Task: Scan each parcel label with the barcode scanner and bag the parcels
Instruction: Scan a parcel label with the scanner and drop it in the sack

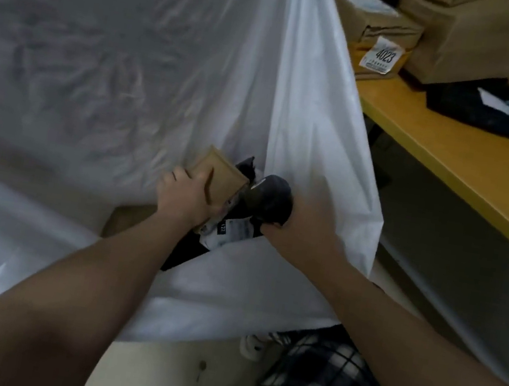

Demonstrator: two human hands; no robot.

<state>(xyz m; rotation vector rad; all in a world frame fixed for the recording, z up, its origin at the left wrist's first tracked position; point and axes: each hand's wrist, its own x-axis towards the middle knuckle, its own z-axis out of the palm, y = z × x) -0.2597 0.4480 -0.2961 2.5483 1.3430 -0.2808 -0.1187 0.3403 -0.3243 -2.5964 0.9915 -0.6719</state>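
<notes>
Parcel in hand: we hold a small tan cardboard box [220, 177] at the mouth of the large white plastic bag [309, 117], just above what already lies inside.
Left hand: our left hand [183, 196] grips the box from below and behind. The thumb lies along the near face and the fingers are curled round the far side, out of sight.
Right hand: our right hand [293, 233] is wrapped round the dark rounded barcode scanner [272, 199], just beside the box. The fingertips are hidden, and we cannot tell whether this hand also pinches the bag's edge.
Handling of the box: we judge it light and stiff, with firm edges that take a one-handed hold. Holding it across two opposite faces, as now, looks safest, and the plain card should not slip.
Look of the box: flat, square-cornered, brown, with a dark slot or mark on the near face. We see no label on the sides that show.
Handling of the bag: thin, soft and slippery film that sags and creases, so we think the mouth will need holding open.
Inside the bag: a black plastic mailer [233, 229] with a white printed label lies under the box.
Nearby: the yellow table [455, 152] on the right carries brown paper-wrapped parcels [468, 36], one tagged with a white label reading 4023 [383, 57].
</notes>
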